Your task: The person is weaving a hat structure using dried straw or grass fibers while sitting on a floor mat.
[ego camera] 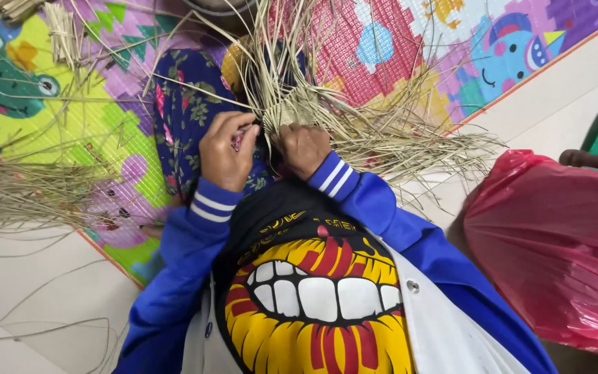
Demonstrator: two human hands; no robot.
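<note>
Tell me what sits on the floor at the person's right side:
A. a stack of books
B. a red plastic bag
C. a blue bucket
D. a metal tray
B. A red plastic bag lies on the pale floor to the right of the blue sleeve, while both hands, left hand and right hand, grip the dry straw strands.

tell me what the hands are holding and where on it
Both the left hand and the right hand grip the bundle of dry straw strips at its gathered near end, where the strands converge over the lap.
</note>
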